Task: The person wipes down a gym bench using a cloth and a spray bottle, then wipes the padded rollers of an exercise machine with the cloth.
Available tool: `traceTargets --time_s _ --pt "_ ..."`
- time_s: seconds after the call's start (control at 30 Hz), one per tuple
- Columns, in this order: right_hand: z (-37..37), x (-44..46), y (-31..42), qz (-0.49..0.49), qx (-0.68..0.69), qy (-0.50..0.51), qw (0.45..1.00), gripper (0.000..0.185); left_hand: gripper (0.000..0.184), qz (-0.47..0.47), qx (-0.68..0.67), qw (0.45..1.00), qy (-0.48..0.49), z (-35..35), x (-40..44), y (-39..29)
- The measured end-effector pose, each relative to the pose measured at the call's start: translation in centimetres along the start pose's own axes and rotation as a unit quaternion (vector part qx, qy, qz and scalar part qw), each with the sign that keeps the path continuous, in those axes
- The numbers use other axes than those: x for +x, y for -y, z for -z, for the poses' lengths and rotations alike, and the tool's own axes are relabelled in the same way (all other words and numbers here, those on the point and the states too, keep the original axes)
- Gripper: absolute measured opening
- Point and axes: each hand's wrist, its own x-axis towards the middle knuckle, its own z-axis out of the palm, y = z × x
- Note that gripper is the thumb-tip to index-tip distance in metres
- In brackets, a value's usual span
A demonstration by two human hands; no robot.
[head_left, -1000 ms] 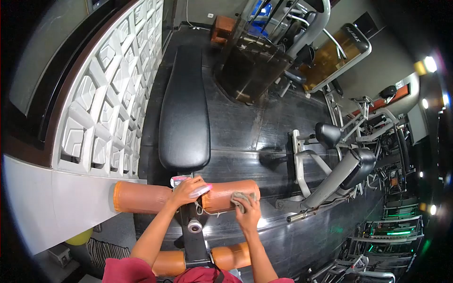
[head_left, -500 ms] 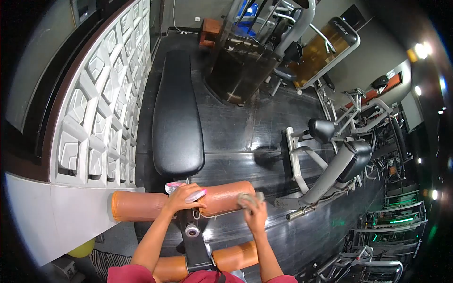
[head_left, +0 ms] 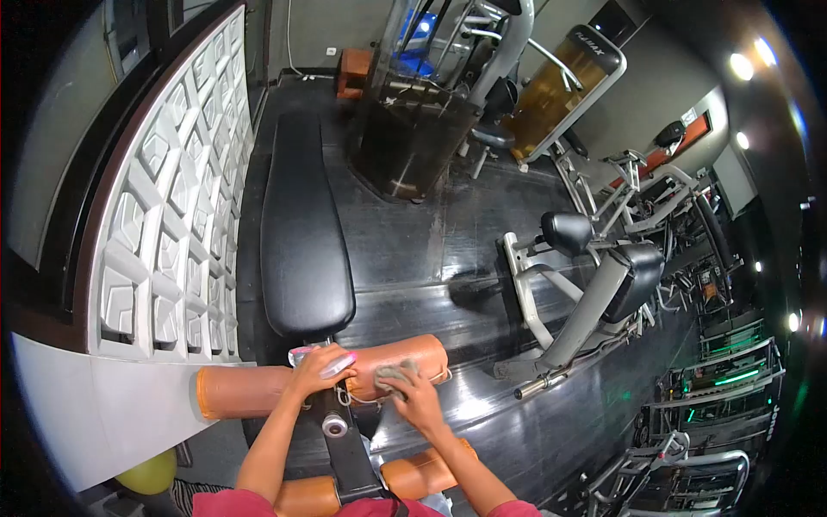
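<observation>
Orange covers wrap two near rollers, the near left roller (head_left: 308,497) and the near right roller (head_left: 413,476), on either side of a dark post (head_left: 351,465) topped by a silver knob (head_left: 334,425). Beyond it, the right hand (head_left: 419,405) grips a bunched grey cloth (head_left: 396,376), pressed against the upper right roller (head_left: 413,351). The left hand (head_left: 314,372) is closed on a pink-and-white item (head_left: 338,364), too covered to identify, by the inner end of the upper left roller (head_left: 245,392). Farther off lies a long black bench pad (head_left: 306,250), with a white lattice (head_left: 172,207) to its left. At the far right stands a machine with an amber panel (head_left: 551,95).
</observation>
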Motion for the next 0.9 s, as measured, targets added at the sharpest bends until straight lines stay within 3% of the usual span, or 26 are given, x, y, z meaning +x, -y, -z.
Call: traceTargets --time_s 0.03,0.07,0.1,0.23,0.33,0.47,0.53,0.57,0.6,0.63,0.7,0.77,0.9 --pt "0.9 0.2 -0.9 0.006 -0.012 0.014 1.0 0.039 0.036 -0.004 0.004 1.0 0.0 -0.1 -0.1 0.0" --pt "1.3 0.1 -2.9 0.014 -0.088 -0.036 0.995 0.042 0.035 0.008 -0.009 1.0 0.002 -0.3 -0.2 0.3" --pt "2.5 0.3 -3.5 -0.082 -0.08 -0.042 0.993 0.041 0.034 0.02 -0.021 1.0 0.002 -0.3 0.0 0.5" --pt "4.7 0.8 -5.6 -0.192 -0.026 -0.138 0.971 0.033 0.032 0.005 -0.028 0.999 -0.014 -0.8 0.0 0.8" --pt "3.6 0.6 -5.0 -0.218 -0.012 -0.161 0.963 0.03 0.032 -0.018 -0.017 1.0 -0.014 -0.7 0.0 0.9" --pt "-1.1 0.3 -1.4 -0.147 -0.086 -0.182 0.968 0.03 0.032 -0.002 -0.028 1.0 -0.002 -0.8 -0.1 1.2" --pt "-2.3 1.0 1.7 -0.092 0.045 -0.113 0.988 0.032 0.032 -0.002 -0.023 1.0 -0.002 -0.6 -0.2 1.3" --pt "-3.3 0.7 2.7 -0.081 0.051 -0.067 0.993 0.035 0.033 -0.002 -0.018 1.0 -0.002 -0.6 -0.2 1.3" --pt "-4.5 0.5 3.6 -0.024 -0.035 -0.073 0.996 0.037 0.033 -0.001 -0.018 1.0 -0.001 -0.7 -0.2 1.4" --pt "-5.0 0.3 4.0 -0.025 -0.033 -0.072 0.997 0.037 0.033 -0.009 -0.018 1.0 -0.013 -0.7 -0.3 1.5" --pt "-5.7 -0.2 4.7 -0.022 0.048 0.064 0.997 0.043 0.032 -0.015 -0.016 0.999 -0.023 -0.7 -0.5 1.8" --pt "-5.8 -0.8 2.3 0.013 0.032 0.056 0.998 0.048 0.031 -0.006 -0.047 0.999 -0.026 -0.9 -0.4 1.8" --pt "-0.6 -0.8 -1.9 -0.045 -0.087 -0.121 0.988 0.034 0.039 0.012 -0.045 0.999 0.018 0.8 0.1 -0.2"
